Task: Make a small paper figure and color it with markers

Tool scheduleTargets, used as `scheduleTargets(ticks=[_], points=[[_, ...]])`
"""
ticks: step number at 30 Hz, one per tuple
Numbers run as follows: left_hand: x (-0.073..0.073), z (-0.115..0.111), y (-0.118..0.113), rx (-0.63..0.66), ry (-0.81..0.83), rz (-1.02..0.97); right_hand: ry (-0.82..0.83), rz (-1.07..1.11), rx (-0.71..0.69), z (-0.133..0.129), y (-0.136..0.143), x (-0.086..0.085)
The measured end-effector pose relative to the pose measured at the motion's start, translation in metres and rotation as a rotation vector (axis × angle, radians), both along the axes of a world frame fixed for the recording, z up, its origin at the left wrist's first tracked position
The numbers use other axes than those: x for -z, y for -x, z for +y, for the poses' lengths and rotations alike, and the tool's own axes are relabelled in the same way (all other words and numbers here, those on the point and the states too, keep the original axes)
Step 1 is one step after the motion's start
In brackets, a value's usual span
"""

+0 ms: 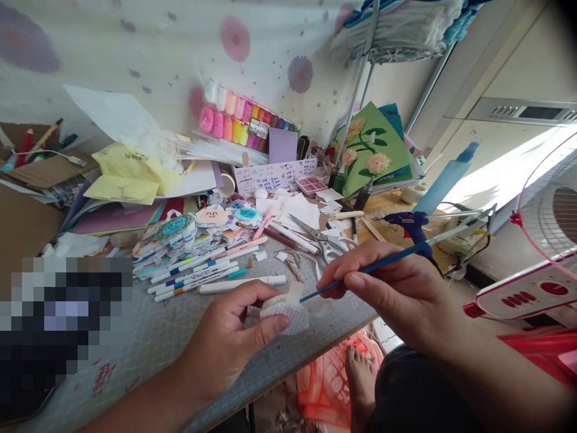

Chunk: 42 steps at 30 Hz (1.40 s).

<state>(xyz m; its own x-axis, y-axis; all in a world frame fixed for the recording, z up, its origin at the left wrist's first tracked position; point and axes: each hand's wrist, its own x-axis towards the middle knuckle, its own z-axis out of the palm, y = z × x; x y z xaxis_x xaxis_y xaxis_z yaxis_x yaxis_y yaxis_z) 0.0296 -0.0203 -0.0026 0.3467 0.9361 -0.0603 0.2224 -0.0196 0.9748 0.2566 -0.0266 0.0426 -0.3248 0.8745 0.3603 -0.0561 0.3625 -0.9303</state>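
Note:
My left hand (238, 328) pinches a small white padded piece (288, 316) with a dotted, textured surface, thumb on its face. A pale tab sticks up from its top edge. In my right hand (392, 288) is a slim paintbrush (387, 258) with a blue handle, gripped like a pen. The pointed handle end is at the top edge of the white piece; whether it presses in I cannot tell. The brush's pale end points up and to the right. Just beyond my hands lie a white marker (243, 284) and a pair of scissors (327, 240).
Several markers (198, 279) lie beside stacked paper cut-outs (174, 231). A blue glue gun (408, 222) and a spray bottle (446, 177) stand to the right. Colourful clay packs (243, 117) lean at the back. A pixelated dark area covers the lower left. The mat's front edge runs below my hands.

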Motion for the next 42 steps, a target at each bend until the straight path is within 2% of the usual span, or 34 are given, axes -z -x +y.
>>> scheduleTargets(ticks=[5, 10, 18, 22, 26, 30, 32, 42], points=[[-0.001, -0.001, 0.001, 0.025, 0.008, 0.000, -0.068, -0.156, 0.016, 0.003, 0.000, 0.001], [0.001, -0.003, 0.001, 0.049, 0.132, -0.073, -0.101, -0.280, 0.049, 0.007, 0.000, -0.004], [0.002, -0.003, -0.003, 0.056, 0.317, -0.260, -0.038, -0.355, -0.038, 0.012, -0.004, -0.010], [-0.001, -0.003, -0.006, 0.055, 0.386, -0.316, -0.037, -0.382, -0.031, 0.011, -0.003, -0.011], [0.000, -0.005, -0.004, 0.089, 0.381, -0.300, 0.039, -0.337, -0.050, 0.012, -0.001, -0.010], [0.003, -0.005, -0.003, 0.118, 0.342, -0.272, 0.168, -0.029, -0.046, 0.013, -0.001, -0.005], [0.004, -0.005, -0.003, 0.122, 0.319, -0.232, 0.206, 0.056, -0.055, 0.013, -0.001, -0.003], [0.003, -0.004, -0.001, 0.132, 0.225, -0.113, 0.200, -0.088, -0.041, 0.007, 0.006, -0.007]])
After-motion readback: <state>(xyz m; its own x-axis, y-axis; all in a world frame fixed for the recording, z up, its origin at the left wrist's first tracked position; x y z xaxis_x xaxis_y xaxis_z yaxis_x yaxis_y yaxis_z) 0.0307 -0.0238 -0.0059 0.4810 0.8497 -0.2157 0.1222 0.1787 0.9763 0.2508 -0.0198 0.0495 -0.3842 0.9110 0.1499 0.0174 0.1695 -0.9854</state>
